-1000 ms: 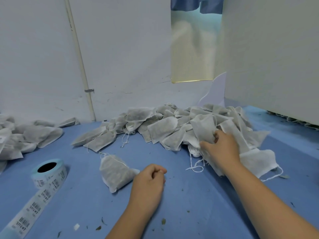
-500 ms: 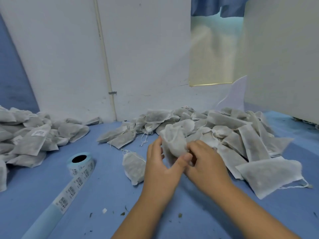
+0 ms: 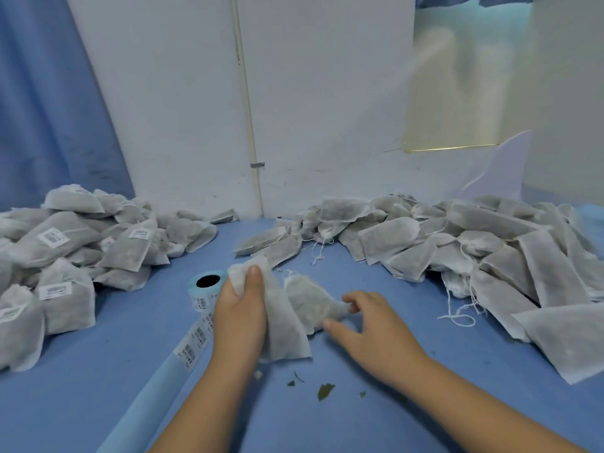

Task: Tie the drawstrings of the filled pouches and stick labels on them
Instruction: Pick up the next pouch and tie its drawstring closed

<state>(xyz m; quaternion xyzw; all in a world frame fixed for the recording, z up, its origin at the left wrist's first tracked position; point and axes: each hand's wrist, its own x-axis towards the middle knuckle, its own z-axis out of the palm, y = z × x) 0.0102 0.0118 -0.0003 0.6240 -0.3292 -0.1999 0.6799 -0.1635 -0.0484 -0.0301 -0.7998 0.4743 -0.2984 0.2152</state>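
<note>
Blue tabletop (image 3: 408,420) pushed up against white wall panels (image 3: 327,109), with a blue curtain (image 3: 49,93) hanging off to the left. Half a second ago both hands were bunched together on one pouch held up off the surface. Now they've split. The left hand (image 3: 240,317) has that gripped pouch (image 3: 282,331) to itself, thumb pressed flat along its upper part and fingers wrapped round behind, bottom edge down on the tabletop. The right hand (image 3: 376,335) has dropped over to the loose pouch (image 3: 310,304) lying just beside it, thumb and forefinger closing on its near right corner. The view has also swung left, so way more of the labelled pile (image 3: 68,253) shows.

Working room is basically the bare blue patch in front, boxed in by that pile on the left and the unlabelled pile (image 3: 464,246) on the right, both running back to the wall. The label roll (image 3: 207,284) sits right behind the left hand, and its strip (image 3: 192,344) runs down past the wrist toward the bottom left. A loose drawstring loop (image 3: 459,318) trails out of the right pile, and a few leaf bits (image 3: 325,390) lie between the forearms.
</note>
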